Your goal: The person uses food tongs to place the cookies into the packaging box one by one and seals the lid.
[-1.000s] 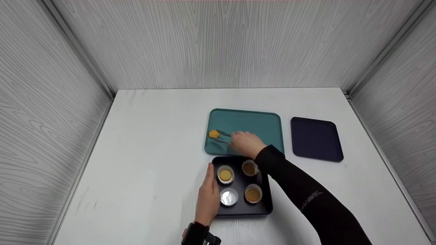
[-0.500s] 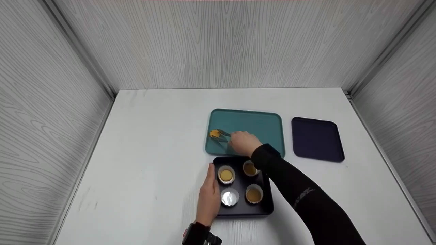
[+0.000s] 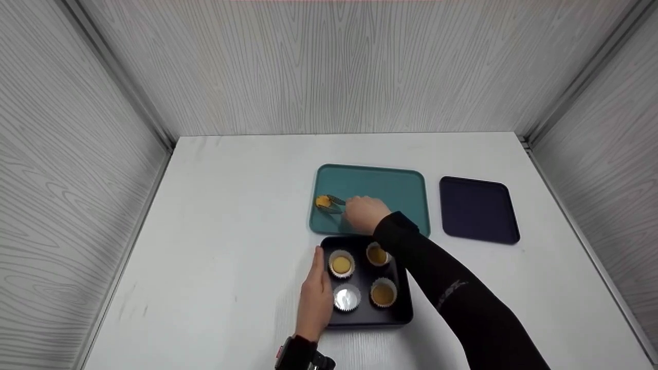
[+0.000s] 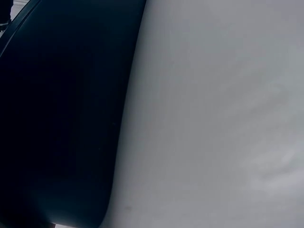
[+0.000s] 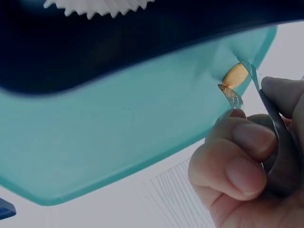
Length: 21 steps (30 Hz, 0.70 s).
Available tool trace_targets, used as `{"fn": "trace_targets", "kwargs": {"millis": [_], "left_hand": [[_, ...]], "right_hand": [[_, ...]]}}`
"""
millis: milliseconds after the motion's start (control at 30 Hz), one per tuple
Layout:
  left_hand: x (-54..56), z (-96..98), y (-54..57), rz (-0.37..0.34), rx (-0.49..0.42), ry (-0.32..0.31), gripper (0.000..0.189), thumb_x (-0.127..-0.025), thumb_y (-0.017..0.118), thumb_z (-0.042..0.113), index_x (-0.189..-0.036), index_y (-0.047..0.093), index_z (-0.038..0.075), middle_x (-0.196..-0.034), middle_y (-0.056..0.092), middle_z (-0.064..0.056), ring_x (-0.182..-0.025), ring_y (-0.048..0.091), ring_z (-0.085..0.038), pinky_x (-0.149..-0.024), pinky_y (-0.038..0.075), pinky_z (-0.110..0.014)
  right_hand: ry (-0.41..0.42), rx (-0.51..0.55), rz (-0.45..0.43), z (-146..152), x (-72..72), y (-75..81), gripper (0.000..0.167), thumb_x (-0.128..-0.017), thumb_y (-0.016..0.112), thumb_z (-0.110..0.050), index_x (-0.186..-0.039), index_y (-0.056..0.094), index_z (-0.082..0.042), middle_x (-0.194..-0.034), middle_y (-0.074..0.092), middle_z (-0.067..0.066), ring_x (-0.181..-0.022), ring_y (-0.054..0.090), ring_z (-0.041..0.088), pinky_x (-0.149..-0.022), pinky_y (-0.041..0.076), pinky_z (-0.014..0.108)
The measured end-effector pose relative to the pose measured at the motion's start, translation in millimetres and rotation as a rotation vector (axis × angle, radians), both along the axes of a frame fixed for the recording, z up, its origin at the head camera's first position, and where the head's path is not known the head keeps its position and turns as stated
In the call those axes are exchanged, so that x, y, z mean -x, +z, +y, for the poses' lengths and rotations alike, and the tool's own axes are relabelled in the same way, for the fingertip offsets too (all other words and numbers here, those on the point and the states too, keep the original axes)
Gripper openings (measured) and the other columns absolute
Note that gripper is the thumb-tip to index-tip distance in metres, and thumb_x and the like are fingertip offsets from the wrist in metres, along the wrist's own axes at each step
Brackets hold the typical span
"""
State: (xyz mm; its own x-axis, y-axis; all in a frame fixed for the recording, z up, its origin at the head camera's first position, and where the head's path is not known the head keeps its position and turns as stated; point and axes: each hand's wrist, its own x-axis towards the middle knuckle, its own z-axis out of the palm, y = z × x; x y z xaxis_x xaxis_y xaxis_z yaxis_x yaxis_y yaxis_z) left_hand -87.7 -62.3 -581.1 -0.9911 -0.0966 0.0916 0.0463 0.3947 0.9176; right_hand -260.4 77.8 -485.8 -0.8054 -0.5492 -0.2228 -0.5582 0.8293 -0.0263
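Observation:
My right hand (image 3: pixel 366 214) grips metal tongs (image 3: pixel 336 200) above the teal tray (image 3: pixel 396 192). Their tips stand on either side of a small golden cookie (image 3: pixel 323 201) near the tray's left edge, as the right wrist view confirms with the cookie (image 5: pixel 235 76) there. Whether it is lifted off the tray I cannot tell. My left hand (image 3: pixel 314 300) lies with straight fingers against the left wall of a dark square pan (image 3: pixel 363 275). Inside stand paper cups: one (image 3: pixel 341 264) with a yellow round, two (image 3: pixel 383 295) with brown-gold contents, and a shiny one (image 3: pixel 347 298) with nothing visible inside.
A smaller dark tray (image 3: pixel 479 209) lies to the right of the teal one. The pan sits right in front of the teal tray, under my right forearm (image 3: pixel 442 277). Pale panels (image 3: pixel 329 67) enclose the white table (image 3: pixel 226 231) at the back and sides.
My right hand and forearm have shifted slightly left, and the tongs' tips have come further around the cookie. My left hand and the pan stay put.

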Motion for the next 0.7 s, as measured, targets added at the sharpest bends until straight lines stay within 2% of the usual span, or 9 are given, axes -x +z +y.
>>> {"fn": "trace_targets", "kwargs": {"millis": [267, 533, 700], "left_hand": [[-0.1, 0.0, 1.7, -0.001, 0.004, -0.002, 0.054, -0.11, 0.038, 0.009, -0.163, 0.024, 0.007, -0.168, 0.026, -0.006, -0.152, 0.028, -0.02, -0.122, 0.028, -0.042], [1.1, -0.5, -1.1, 0.007, 0.002, -0.002, 0.055, -0.11, 0.037, 0.007, -0.163, 0.024, 0.008, -0.168, 0.026, -0.009, -0.152, 0.028, -0.021, -0.12, 0.031, -0.043], [1.0, -1.0, -0.6, 0.008, 0.006, 0.0, 0.054, -0.109, 0.037, 0.006, -0.162, 0.025, 0.006, -0.168, 0.026, -0.009, -0.151, 0.03, -0.021, -0.12, 0.031, -0.043]], "right_hand": [[0.008, -0.059, -0.015, -2.8, 1.5, 9.0, 0.038, -0.109, 0.05, -0.03, -0.128, 0.066, 0.0, -0.113, 0.069, 0.017, -0.099, 0.069, 0.031, -0.089, 0.058, 0.043], [0.081, -0.111, 0.159, -8.6, -0.1, 5.7, 0.032, -0.11, 0.05, -0.024, -0.115, 0.069, 0.001, -0.095, 0.068, 0.015, -0.084, 0.067, 0.027, -0.075, 0.058, 0.037], [0.095, -0.136, 0.193, -9.9, -0.4, 1.4, 0.029, -0.11, 0.048, -0.018, -0.108, 0.072, -0.002, -0.093, 0.068, 0.013, -0.079, 0.066, 0.025, -0.068, 0.055, 0.035]]}}
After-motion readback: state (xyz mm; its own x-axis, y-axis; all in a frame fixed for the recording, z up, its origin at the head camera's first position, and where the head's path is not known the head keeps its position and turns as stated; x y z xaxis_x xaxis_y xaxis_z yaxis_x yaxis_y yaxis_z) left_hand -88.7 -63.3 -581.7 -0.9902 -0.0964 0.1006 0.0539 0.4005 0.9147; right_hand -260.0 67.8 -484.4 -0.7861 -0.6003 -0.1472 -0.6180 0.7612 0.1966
